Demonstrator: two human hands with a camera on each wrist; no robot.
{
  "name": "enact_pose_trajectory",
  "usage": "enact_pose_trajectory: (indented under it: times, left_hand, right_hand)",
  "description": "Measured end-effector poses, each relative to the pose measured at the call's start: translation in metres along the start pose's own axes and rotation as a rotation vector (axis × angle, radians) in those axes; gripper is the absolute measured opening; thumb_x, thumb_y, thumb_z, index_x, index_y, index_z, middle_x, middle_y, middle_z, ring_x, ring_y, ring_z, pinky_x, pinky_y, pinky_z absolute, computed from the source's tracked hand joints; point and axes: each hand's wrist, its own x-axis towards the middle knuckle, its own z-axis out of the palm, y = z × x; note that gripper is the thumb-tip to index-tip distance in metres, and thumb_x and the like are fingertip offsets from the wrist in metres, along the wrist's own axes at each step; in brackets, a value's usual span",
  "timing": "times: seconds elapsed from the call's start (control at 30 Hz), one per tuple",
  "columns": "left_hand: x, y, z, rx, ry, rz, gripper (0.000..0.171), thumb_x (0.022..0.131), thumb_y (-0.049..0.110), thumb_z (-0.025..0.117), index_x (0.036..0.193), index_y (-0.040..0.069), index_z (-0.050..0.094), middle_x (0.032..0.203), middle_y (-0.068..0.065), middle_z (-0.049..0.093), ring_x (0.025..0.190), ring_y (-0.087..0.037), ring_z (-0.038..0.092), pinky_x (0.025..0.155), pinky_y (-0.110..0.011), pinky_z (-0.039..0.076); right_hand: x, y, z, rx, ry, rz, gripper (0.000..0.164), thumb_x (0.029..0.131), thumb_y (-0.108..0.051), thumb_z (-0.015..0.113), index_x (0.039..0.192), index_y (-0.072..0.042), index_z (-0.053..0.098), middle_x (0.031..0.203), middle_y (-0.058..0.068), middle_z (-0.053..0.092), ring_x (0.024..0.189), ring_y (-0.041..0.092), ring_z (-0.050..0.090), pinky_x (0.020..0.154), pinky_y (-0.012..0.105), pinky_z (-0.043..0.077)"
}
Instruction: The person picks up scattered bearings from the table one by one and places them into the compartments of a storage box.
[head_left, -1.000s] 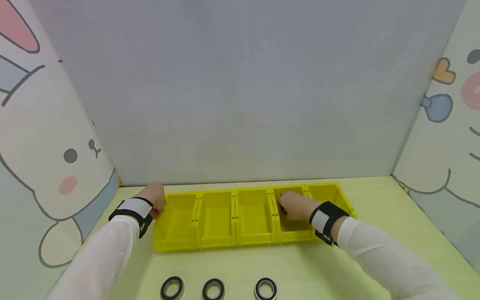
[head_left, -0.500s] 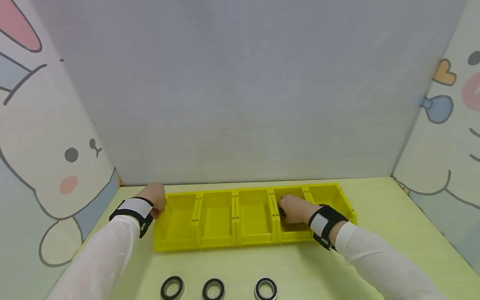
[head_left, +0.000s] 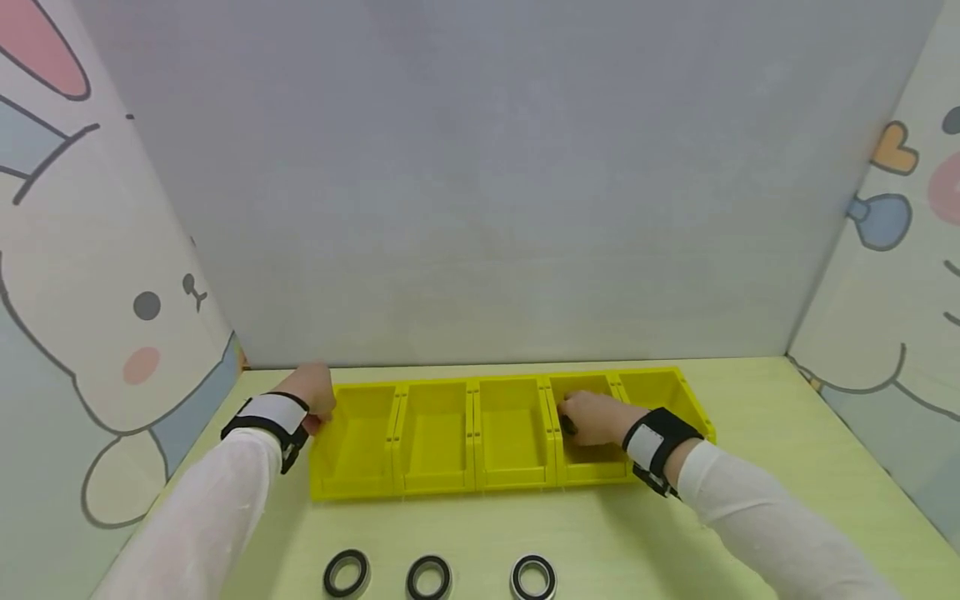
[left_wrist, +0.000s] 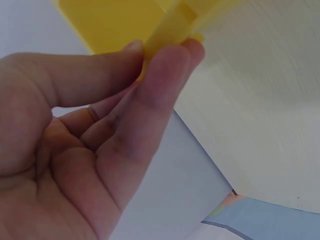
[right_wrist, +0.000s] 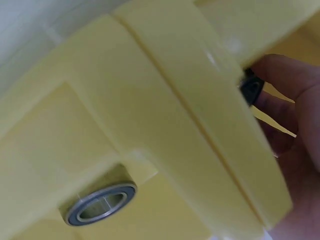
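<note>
A row of several joined yellow bins [head_left: 435, 492] stands on the table. At its left end my left hand [head_left: 313, 393] pinches the bin's rim between thumb and fingers; the yellow edge [left_wrist: 167, 30] shows between them in the left wrist view. My right hand [head_left: 592, 418] reaches down into the bin second from the right. Its thumb and fingers hold a small black piece [right_wrist: 251, 87], seen as a dark patch [head_left: 567, 425] in the head view and mostly hidden. A ball bearing [right_wrist: 100, 204] shows against yellow plastic in the right wrist view.
Three black-sealed bearings lie along the table's near side: a left one [head_left: 347, 573], a middle one [head_left: 429, 577] and a right one [head_left: 533, 576]. A pale wall [head_left: 480, 208] rises behind the bins, with cartoon-printed panels [head_left: 150, 333] at both sides.
The right hand shifts only slightly inside the same bin, with the dark piece still at its fingers. The left hand stays on the rim, and the head view has tilted a little.
</note>
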Motion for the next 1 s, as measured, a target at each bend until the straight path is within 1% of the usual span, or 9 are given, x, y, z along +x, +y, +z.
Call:
enact_pose_trajectory:
  times: [0.1,0.17,0.23,0.37,0.5,0.6,0.77,0.9,1.0]
  left_hand:
    - [0.0,-0.001,0.0,0.002,-0.001,0.011,0.01,0.08,-0.004,0.066,0.081,-0.01,0.058,0.062,-0.014,0.064,0.049,-0.018,0.066,0.049,-0.024,0.055]
    - [0.0,-0.001,0.0,-0.003,-0.001,0.016,0.01,0.08,-0.004,0.066,0.081,-0.01,0.058,0.062,-0.014,0.064,0.049,-0.018,0.066,0.049,-0.024,0.055]
    - [0.0,-0.002,0.0,-0.01,-0.001,0.014,0.01,0.081,-0.003,0.066,0.082,-0.01,0.058,0.063,-0.014,0.064,0.05,-0.018,0.066,0.05,-0.024,0.056]
    - [0.0,-0.002,-0.001,-0.014,-0.001,0.007,0.011,0.081,-0.003,0.066,0.083,-0.01,0.058,0.064,-0.014,0.065,0.051,-0.018,0.067,0.051,-0.025,0.056]
    - [0.0,-0.002,-0.001,-0.004,-0.004,0.008,0.011,0.082,-0.002,0.066,0.083,-0.01,0.058,0.062,-0.013,0.065,0.05,-0.018,0.067,0.05,-0.024,0.056]
    - [0.0,-0.001,-0.001,-0.002,-0.006,0.005,0.012,0.082,-0.002,0.066,0.084,-0.01,0.058,0.062,-0.013,0.065,0.05,-0.018,0.066,0.05,-0.024,0.055]
    - [-0.002,-0.001,-0.001,-0.004,-0.002,0.004,0.011,0.082,-0.002,0.066,0.084,-0.01,0.058,0.064,-0.014,0.065,0.051,-0.018,0.067,0.05,-0.024,0.055]
    - [-0.003,-0.002,-0.002,-0.006,0.005,0.02,0.011,0.081,-0.002,0.066,0.081,-0.009,0.058,0.061,-0.014,0.065,0.05,-0.018,0.066,0.048,-0.023,0.055]
    - [-0.004,-0.002,-0.002,-0.005,0.01,0.031,0.011,0.081,-0.002,0.066,0.078,-0.009,0.058,0.059,-0.012,0.064,0.048,-0.017,0.066,0.047,-0.023,0.054]
  right_hand:
    - [-0.005,-0.002,-0.014,-0.015,0.005,-0.013,0.024,0.085,-0.01,0.068,0.107,0.0,0.065,0.102,0.012,0.063,0.088,0.023,0.06,0.077,0.036,0.053]
    - [-0.011,-0.005,-0.029,-0.039,0.027,-0.015,0.028,0.086,-0.011,0.068,0.111,0.0,0.065,0.108,0.014,0.063,0.093,0.027,0.062,0.079,0.037,0.055]
    - [-0.016,-0.01,-0.045,-0.072,0.059,-0.011,0.032,0.086,-0.015,0.068,0.116,-0.002,0.064,0.113,0.015,0.062,0.099,0.029,0.062,0.081,0.037,0.055]
    - [-0.025,-0.019,-0.075,-0.086,0.133,-0.037,0.033,0.087,-0.018,0.068,0.118,-0.006,0.063,0.116,0.013,0.061,0.1,0.028,0.062,0.083,0.037,0.055]
    - [-0.035,-0.034,-0.094,-0.082,0.189,-0.095,0.041,0.086,-0.024,0.069,0.123,-0.01,0.06,0.123,0.01,0.058,0.109,0.028,0.059,0.088,0.038,0.053]
    - [-0.044,-0.052,-0.103,-0.119,0.219,-0.124,0.051,0.085,-0.033,0.07,0.129,-0.014,0.055,0.129,0.009,0.055,0.116,0.028,0.055,0.09,0.04,0.053]
    - [-0.057,-0.086,-0.102,-0.172,0.215,-0.172,0.069,0.082,-0.049,0.068,0.139,-0.019,0.044,0.144,0.007,0.043,0.129,0.029,0.044,0.102,0.048,0.042]
    - [-0.065,-0.104,-0.085,-0.142,0.189,-0.261,0.077,0.08,-0.057,0.066,0.144,-0.024,0.037,0.151,0.005,0.034,0.135,0.028,0.036,0.107,0.056,0.033]
    - [-0.072,-0.113,-0.067,-0.114,0.142,-0.331,0.083,0.078,-0.061,0.065,0.147,-0.027,0.031,0.154,0.004,0.026,0.138,0.03,0.031,0.106,0.059,0.033]
